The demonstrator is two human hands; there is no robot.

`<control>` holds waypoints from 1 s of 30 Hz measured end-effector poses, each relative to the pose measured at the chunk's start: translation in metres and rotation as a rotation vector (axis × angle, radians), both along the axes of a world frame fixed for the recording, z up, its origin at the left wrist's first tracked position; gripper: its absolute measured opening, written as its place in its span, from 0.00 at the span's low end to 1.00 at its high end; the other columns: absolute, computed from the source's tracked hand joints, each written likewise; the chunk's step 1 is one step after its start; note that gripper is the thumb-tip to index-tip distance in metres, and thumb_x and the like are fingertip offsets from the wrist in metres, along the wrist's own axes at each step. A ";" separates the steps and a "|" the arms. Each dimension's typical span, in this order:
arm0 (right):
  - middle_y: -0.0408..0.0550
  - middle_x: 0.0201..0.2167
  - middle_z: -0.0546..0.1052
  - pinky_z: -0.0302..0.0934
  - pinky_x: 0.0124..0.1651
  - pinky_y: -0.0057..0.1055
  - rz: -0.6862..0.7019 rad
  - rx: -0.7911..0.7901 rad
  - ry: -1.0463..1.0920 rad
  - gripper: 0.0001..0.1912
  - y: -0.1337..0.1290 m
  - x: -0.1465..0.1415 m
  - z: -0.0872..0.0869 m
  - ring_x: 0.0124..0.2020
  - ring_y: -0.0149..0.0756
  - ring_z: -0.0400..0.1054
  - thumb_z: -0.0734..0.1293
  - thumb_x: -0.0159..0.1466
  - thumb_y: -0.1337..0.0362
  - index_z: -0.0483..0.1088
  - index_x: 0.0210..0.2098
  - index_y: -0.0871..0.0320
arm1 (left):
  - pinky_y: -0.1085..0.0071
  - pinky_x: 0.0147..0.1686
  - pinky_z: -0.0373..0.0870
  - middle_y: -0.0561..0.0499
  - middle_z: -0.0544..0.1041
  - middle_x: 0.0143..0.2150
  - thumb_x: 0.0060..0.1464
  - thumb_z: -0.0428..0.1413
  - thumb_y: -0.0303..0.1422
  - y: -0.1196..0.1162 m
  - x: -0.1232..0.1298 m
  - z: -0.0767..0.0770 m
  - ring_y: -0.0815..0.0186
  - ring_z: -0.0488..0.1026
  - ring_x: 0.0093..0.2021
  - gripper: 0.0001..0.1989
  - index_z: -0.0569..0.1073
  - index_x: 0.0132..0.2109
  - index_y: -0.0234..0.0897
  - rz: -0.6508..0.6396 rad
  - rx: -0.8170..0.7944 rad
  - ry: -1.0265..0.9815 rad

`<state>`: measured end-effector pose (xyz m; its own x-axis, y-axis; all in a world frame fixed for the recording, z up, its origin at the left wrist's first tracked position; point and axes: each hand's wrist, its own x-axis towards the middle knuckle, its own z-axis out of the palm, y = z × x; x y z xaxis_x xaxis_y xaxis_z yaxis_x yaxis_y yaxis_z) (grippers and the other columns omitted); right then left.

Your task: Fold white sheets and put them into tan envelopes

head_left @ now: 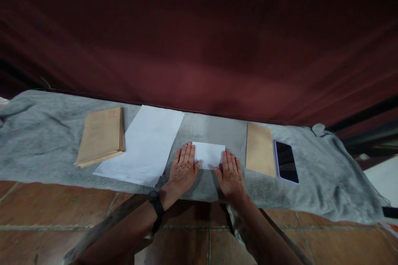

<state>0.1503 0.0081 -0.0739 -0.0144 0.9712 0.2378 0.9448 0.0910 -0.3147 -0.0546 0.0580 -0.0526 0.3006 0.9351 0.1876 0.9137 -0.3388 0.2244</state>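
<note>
A small white paper rectangle [209, 155] lies flat on the grey cloth in the middle. My left hand [184, 166] rests flat at its left edge, fingers stretched out and pointing away from me. At its right edge my right hand [229, 173] lies the same way, its thumb at the paper's lower corner. To the left, large white sheets [149, 145] lie at a slant, partly under a stack of brown envelopes [101, 134]. On the right is a single brown envelope [259, 149].
Beside the single envelope lies a phone [286, 161] with a dark screen. The grey cloth [317, 182] covers a long narrow surface. A dark red curtain [199, 58] hangs behind it, and brown floor tiles [71, 207] show in front.
</note>
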 end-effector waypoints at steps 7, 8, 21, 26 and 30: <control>0.62 0.73 0.56 0.45 0.74 0.55 -0.001 -0.002 0.118 0.34 0.013 0.001 0.016 0.75 0.49 0.48 0.46 0.77 0.50 0.55 0.72 0.66 | 0.50 0.73 0.50 0.35 0.57 0.74 0.68 0.44 0.33 -0.004 0.023 0.009 0.53 0.50 0.76 0.29 0.56 0.72 0.25 -0.226 0.001 -0.086; 0.60 0.73 0.57 0.45 0.74 0.54 0.039 -0.027 0.155 0.33 0.016 -0.001 0.021 0.75 0.47 0.48 0.46 0.77 0.51 0.55 0.72 0.64 | 0.51 0.73 0.51 0.36 0.58 0.74 0.68 0.45 0.33 -0.006 0.028 0.009 0.55 0.51 0.75 0.29 0.57 0.72 0.28 -0.326 -0.023 -0.100; 0.55 0.75 0.53 0.46 0.75 0.49 0.129 -0.162 0.334 0.36 0.026 -0.013 0.020 0.76 0.41 0.46 0.43 0.76 0.46 0.52 0.74 0.62 | 0.56 0.73 0.48 0.37 0.56 0.75 0.71 0.41 0.34 0.011 0.040 -0.001 0.60 0.52 0.75 0.29 0.53 0.74 0.28 -0.562 -0.047 -0.035; 0.57 0.75 0.52 0.46 0.75 0.47 0.164 -0.125 0.194 0.36 0.025 -0.015 0.017 0.76 0.41 0.45 0.45 0.77 0.48 0.49 0.74 0.64 | 0.58 0.73 0.48 0.36 0.54 0.75 0.70 0.39 0.32 0.020 0.031 -0.002 0.59 0.47 0.76 0.29 0.52 0.73 0.25 -0.498 -0.018 0.031; 0.60 0.73 0.57 0.47 0.74 0.49 0.140 -0.107 0.098 0.35 0.025 -0.015 0.018 0.75 0.44 0.48 0.45 0.77 0.49 0.54 0.73 0.66 | 0.56 0.73 0.49 0.37 0.55 0.75 0.69 0.39 0.31 0.027 0.021 -0.009 0.59 0.47 0.76 0.29 0.53 0.73 0.27 -0.439 0.025 0.032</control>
